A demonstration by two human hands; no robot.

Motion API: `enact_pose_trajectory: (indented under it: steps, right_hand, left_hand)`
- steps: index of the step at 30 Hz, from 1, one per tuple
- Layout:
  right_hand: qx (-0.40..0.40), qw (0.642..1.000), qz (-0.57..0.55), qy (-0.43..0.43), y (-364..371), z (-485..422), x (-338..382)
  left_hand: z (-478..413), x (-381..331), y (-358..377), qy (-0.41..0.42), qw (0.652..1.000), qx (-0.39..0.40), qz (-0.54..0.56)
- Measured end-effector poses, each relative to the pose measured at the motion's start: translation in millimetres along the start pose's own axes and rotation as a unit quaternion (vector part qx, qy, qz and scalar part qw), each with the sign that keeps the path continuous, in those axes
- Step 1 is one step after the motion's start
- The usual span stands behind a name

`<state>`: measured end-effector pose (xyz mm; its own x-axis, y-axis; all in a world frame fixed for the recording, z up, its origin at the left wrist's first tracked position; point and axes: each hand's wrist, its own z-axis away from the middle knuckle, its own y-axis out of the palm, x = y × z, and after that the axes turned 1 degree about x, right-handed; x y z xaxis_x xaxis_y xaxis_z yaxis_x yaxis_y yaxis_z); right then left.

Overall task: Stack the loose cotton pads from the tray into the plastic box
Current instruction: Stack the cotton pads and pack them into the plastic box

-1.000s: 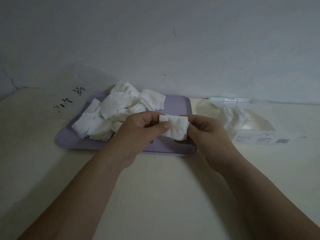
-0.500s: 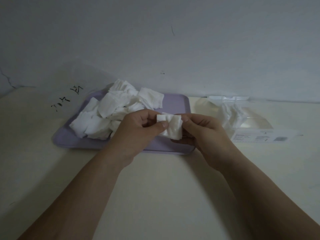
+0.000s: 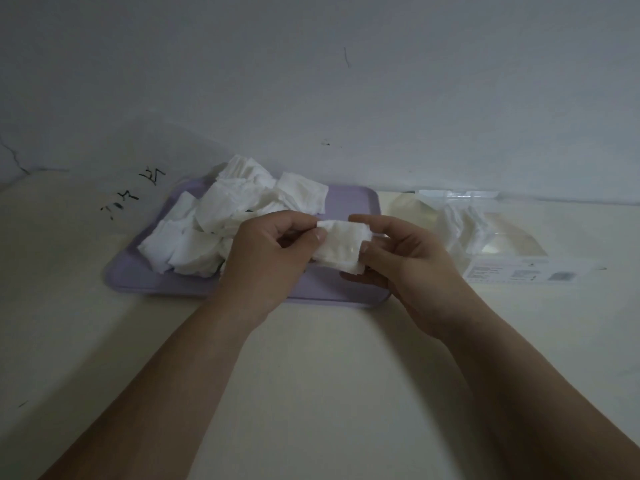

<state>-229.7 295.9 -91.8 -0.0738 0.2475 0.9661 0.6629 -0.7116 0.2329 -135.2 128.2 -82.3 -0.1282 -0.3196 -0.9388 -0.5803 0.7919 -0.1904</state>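
Reading left to right, we note black pen marks [image 3: 133,195] on the pale counter [image 3: 311,375]. Right of them sits the lavender tray [image 3: 138,282]. Loose cotton pads [image 3: 214,220] lie heaped on its left and middle part; the right end of the tray floor is bare. Our left hand [image 3: 266,258] is held over the tray's near middle, its grip closed on the left edge of a single cotton pad [image 3: 341,249], thumb on top, fingers curled beneath. The pad is clear of the tray, held in the air between both hands, slightly creased. Our right hand [image 3: 412,268] takes the pad's right edge: grip closed, thumb at the lower right corner, forefinger over the top edge. Just beside the tray on the right, the clear plastic box [image 3: 519,258] rests on the counter with a printed label [image 3: 519,273] on its near side. A few white pads [image 3: 460,226] are already inside, at its left end; whether they lie in a tidy stack we cannot tell.
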Motion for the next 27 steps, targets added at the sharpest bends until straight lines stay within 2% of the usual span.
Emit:
enact_pose_trajectory:
  steps: [7,14,18,20,23,27]
  right_hand:
    - [-0.009,1.000,-0.003,0.002,-1.6,-0.3,-0.2]
    - [-0.065,0.995,0.081,-0.002,3.3,0.3,-5.2]
    - [-0.064,0.994,0.084,-0.004,2.2,2.9,-1.5]
    - [-0.073,0.994,0.082,0.001,0.9,3.2,-0.2]
    - [-0.091,0.992,0.083,0.004,0.6,1.5,-1.5]
    - [-0.105,0.991,0.081,-0.006,-4.7,-2.7,-4.3]
  left_hand:
    - [1.0,0.9,-0.8,-0.011,1.000,0.024,0.000]
    - [1.3,1.4,2.8,-0.033,0.997,0.064,0.010]
    - [3.1,3.0,1.9,0.012,0.990,0.136,-0.022]
    - [4.2,2.8,2.8,0.041,0.988,0.146,-0.024]
    - [0.2,3.7,-0.5,0.040,0.993,0.108,-0.008]
    - [-11.6,4.7,-18.2,-0.019,0.996,0.043,0.072]
